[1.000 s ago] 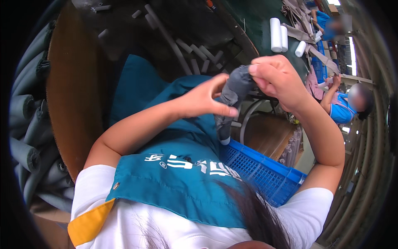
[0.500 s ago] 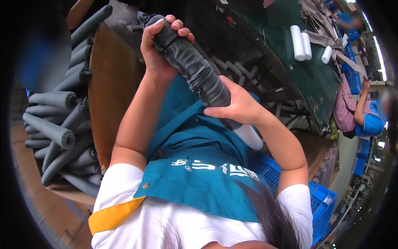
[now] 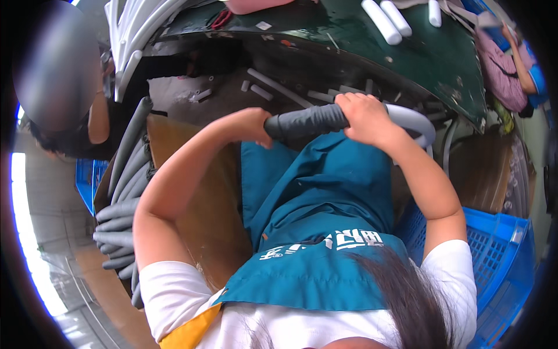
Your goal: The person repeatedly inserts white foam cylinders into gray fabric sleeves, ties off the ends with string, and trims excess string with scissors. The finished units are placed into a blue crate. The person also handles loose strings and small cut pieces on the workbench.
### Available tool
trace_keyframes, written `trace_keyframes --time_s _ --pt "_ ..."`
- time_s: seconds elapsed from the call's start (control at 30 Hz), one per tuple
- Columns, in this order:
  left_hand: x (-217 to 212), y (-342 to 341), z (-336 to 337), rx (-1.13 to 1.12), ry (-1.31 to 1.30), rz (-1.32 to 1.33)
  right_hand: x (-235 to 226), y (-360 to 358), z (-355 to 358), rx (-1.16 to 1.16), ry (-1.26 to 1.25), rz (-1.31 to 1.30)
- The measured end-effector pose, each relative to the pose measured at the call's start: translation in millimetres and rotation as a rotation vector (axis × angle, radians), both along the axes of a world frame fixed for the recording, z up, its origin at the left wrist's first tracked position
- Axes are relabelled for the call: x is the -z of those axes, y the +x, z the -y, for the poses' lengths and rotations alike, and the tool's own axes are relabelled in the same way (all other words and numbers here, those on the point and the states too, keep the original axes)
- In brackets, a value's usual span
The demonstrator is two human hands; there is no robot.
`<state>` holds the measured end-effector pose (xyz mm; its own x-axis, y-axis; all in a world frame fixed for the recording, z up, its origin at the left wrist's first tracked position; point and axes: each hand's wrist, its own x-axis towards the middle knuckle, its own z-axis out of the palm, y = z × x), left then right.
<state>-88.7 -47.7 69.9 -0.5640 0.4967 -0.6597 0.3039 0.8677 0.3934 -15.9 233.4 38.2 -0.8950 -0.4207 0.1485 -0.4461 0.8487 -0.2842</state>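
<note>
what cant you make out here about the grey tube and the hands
- Head view: the left end of the grey foam sleeve is hidden inside the left hand.
- Where the sleeve ends on the white tube is covered by the right hand.
- The white tube's far end drops behind the right forearm and the blue crate.
- The grey tube pile at left bends and blurs toward the lens rim.

A dark green table (image 3: 442, 52) curves across the top of the view, its surface scuffed and dusty. Three white tubes (image 3: 395, 17) lie on it near the far edge, two side by side and one a little apart. A pink thing (image 3: 256, 4) rests at its far rim, and small scraps (image 3: 264, 25) lie scattered nearby. To the left, grey foam tubes (image 3: 119, 215) pile against a brown board (image 3: 203, 215).
</note>
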Motion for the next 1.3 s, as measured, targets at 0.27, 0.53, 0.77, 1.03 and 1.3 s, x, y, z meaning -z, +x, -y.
trace_keyframes --time_s 0.27,0.53,0.77,1.03,1.3 --pt "-25.9 89.2 -11.7 -0.311 0.123 0.391 33.0 49.5 9.1 0.018 -0.066 -0.529" --pt "-81.6 111.0 41.8 -0.241 0.032 0.295 84.1 52.1 -76.9 0.092 -0.048 -0.690" --pt "-63.0 113.3 40.8 -0.446 0.021 0.508 72.7 46.9 -42.5 0.104 -0.200 -0.602" --pt "-79.4 116.4 13.8 -0.423 0.083 0.580 71.5 40.8 -2.2 -0.107 -0.209 -0.832" --pt "-111.1 143.9 59.7 -0.355 0.006 0.639 118.8 74.5 -130.7 0.168 -0.082 -0.565"
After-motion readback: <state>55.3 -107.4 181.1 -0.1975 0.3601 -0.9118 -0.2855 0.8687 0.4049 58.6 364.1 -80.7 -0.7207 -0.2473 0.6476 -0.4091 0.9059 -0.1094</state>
